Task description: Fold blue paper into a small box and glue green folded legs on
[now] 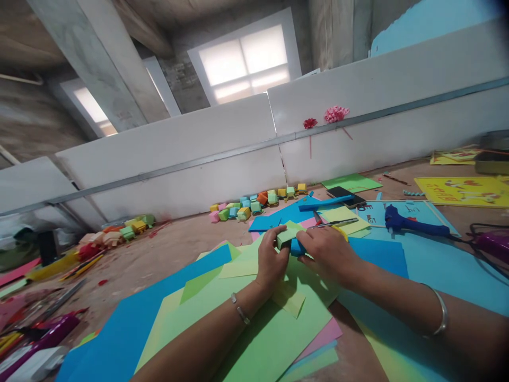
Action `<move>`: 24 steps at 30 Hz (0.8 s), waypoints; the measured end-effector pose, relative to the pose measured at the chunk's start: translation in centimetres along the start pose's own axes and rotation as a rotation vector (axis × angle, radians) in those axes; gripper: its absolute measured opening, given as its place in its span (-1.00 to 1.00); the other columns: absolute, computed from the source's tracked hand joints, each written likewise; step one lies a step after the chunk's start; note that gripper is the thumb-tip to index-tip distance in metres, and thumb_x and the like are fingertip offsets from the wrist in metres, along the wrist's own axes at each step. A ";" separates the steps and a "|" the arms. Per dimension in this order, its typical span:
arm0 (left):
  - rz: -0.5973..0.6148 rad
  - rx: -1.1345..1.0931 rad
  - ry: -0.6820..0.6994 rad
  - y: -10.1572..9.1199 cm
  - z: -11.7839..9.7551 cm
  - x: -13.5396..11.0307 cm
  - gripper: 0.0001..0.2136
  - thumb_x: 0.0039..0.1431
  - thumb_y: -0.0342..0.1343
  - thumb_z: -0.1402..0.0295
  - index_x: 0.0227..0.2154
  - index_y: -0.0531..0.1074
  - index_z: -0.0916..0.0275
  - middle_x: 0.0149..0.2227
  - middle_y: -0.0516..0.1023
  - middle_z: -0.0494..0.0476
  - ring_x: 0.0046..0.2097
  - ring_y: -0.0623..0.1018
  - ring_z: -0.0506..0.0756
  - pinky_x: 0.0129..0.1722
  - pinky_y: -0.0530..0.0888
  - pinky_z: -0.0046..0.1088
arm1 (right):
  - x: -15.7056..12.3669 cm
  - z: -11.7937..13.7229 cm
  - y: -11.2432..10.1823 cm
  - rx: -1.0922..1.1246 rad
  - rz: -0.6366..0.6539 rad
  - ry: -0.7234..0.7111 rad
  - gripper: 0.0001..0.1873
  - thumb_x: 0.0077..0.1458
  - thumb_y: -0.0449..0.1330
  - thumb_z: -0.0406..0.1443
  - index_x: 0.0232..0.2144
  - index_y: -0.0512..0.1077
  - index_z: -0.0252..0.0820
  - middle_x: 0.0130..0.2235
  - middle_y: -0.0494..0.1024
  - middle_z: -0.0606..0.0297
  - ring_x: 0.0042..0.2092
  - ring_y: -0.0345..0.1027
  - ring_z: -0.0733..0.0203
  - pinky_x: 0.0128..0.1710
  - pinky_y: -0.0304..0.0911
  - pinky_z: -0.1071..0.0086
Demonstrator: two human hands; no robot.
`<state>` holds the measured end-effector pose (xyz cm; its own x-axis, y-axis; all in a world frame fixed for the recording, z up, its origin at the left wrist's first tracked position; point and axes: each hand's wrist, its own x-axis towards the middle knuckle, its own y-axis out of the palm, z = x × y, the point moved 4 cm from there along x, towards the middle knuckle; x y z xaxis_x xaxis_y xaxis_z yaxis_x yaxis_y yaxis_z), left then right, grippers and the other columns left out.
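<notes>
My left hand (272, 257) is closed on a small folded light green paper piece (289, 233), held just above the sheets. Beside it, my right hand (328, 252) pinches a small blue piece (297, 247) that touches or nearly touches the green one. Fingers hide part of both pieces. Scissor blades (336, 223) show just behind my right hand, close to a yellow loop; whether that hand touches them I cannot tell. Under both hands lie light green paper sheets (254, 323), layered over blue paper (135, 313).
Several small coloured paper cubes (243, 213) line the white wall panel (222, 185). To the right are a blue glue gun (415, 223), a dark phone (344, 195) and a yellow sheet (465, 191). Pencils (83, 265) and a purple tool (51, 339) lie at left.
</notes>
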<state>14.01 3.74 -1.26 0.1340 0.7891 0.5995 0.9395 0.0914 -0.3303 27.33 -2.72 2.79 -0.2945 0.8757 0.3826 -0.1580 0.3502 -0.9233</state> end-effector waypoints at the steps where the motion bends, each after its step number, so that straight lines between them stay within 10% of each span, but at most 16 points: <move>1: 0.009 0.003 -0.003 0.0 0.0 0.0 -0.58 -0.12 0.03 0.61 -0.15 0.48 0.21 -0.17 0.58 0.14 -0.20 0.52 0.11 -0.22 0.47 -0.33 | 0.0 0.1 -0.1 -0.014 -0.001 -0.017 -0.82 0.07 0.23 -0.32 -0.25 0.35 -0.23 -0.23 0.55 0.06 -0.17 0.40 -0.03 -0.30 0.02 0.29; 24: 0.221 -0.099 0.117 1.0 -0.8 -1.1 -0.35 0.01 0.12 0.47 0.22 0.14 0.21 0.20 0.33 0.34 0.20 0.37 0.25 0.11 0.41 -0.15 | -0.2 -1.9 0.6 0.154 -0.123 0.218 -0.69 0.07 0.22 -0.26 -0.16 0.24 -0.20 -0.26 0.53 0.22 -0.28 0.42 0.13 -0.46 -0.05 0.41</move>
<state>15.06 2.45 -1.67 0.3698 0.7069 0.6030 0.9087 -0.1397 -0.3934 29.09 -2.04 2.04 -0.0570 0.8864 0.4595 -0.3264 0.4184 -0.8476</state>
